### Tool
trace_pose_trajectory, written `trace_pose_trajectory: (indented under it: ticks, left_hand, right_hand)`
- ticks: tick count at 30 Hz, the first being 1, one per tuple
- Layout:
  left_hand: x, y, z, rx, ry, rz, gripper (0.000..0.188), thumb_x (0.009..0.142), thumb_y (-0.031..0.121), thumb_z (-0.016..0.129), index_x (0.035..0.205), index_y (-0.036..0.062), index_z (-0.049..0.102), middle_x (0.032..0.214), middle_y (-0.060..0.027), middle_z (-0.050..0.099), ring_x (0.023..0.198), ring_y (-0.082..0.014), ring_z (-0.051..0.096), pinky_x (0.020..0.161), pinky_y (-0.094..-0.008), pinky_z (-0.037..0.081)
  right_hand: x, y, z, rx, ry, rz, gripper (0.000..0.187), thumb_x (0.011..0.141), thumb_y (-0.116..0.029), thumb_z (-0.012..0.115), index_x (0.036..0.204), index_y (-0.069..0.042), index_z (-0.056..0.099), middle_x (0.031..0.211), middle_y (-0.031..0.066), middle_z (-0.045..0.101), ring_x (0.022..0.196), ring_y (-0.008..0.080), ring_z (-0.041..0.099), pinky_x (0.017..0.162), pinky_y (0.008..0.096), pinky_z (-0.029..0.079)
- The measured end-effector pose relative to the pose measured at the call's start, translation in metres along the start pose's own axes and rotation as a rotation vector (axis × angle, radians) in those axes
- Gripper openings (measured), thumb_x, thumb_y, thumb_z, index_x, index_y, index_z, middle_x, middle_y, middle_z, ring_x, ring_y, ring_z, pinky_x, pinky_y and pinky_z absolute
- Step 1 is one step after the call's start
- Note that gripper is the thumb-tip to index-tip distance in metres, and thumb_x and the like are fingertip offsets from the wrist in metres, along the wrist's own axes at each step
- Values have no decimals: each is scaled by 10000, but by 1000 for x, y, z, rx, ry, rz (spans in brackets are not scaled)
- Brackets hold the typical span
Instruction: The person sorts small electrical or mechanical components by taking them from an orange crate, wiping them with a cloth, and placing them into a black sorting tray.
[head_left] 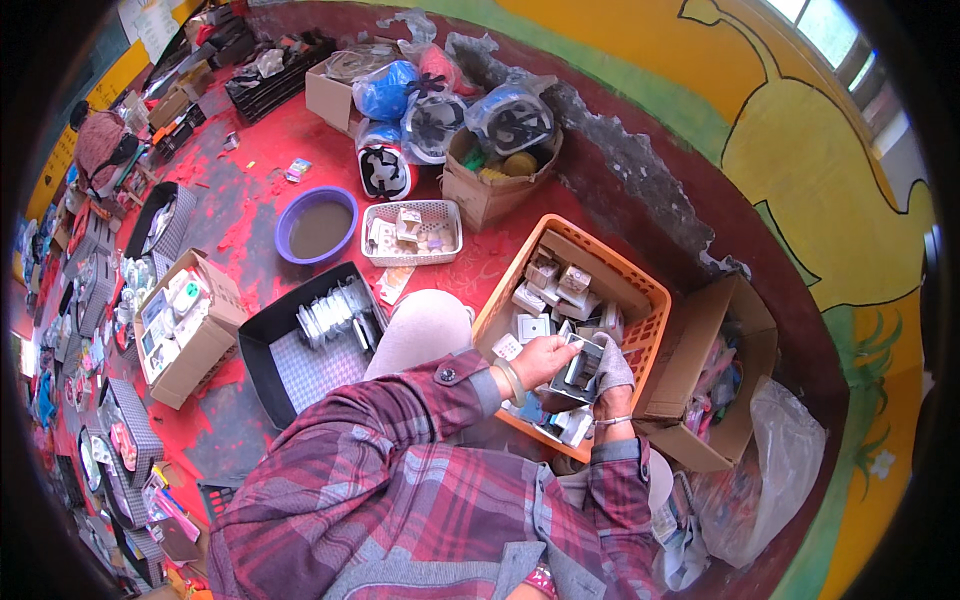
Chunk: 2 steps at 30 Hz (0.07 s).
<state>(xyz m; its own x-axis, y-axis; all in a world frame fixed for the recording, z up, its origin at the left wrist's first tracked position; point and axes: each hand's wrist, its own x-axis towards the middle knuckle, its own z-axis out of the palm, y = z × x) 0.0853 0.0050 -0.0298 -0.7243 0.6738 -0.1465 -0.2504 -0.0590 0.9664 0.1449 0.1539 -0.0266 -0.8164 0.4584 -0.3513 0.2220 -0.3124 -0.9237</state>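
Over the orange plastic basket (pixel 655 300), both hands hold a small dark box (pixel 575 372) with pale and silvery parts showing at its open side. My left hand (pixel 540 362), with a bangle at the wrist, is closed on its left edge. My right hand (pixel 612 378), in a grey glove that leaves fingers bare, grips the right side. What exactly the box holds is too small to tell. Several small white cartons (pixel 560 290) lie loosely heaped in the basket below and beyond my hands. A black tray (pixel 262 345) with a row of clear-wrapped white packets (pixel 338 312) sits to the left.
A white basket (pixel 412 255) and a purple basin of murky water (pixel 316 225) stand ahead. Bagged helmets (pixel 430 125) and a cardboard box (pixel 500 195) are farther off. An open carton (pixel 720 370) and a plastic bag (pixel 775 470) lie right, by the painted wall. Another carton (pixel 185 330) stands left.
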Motion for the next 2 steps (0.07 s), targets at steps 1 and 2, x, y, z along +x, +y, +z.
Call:
trace_pose_trajectory:
  ticks: [1, 2]
  left_hand:
    - [-4, 10, 0, 2, -12, -39, 314, 888, 291, 518, 681, 59, 556, 609, 42, 506, 558, -34, 435, 510, -204, 381]
    - [-7, 23, -2, 4, -24, -79, 310, 882, 301, 529, 687, 62, 561, 603, 38, 505, 550, -35, 432, 508, -202, 379]
  right_hand:
    - [-1, 0, 0, -47, 10, -9, 323, 922, -305, 395, 1017, -70, 595, 893, 46, 595, 821, 144, 542, 755, 254, 415]
    - [-1, 0, -3, -100, -36, -49, 323, 917, -306, 405, 1053, -69, 579, 946, 65, 591, 861, 144, 538, 761, 255, 412]
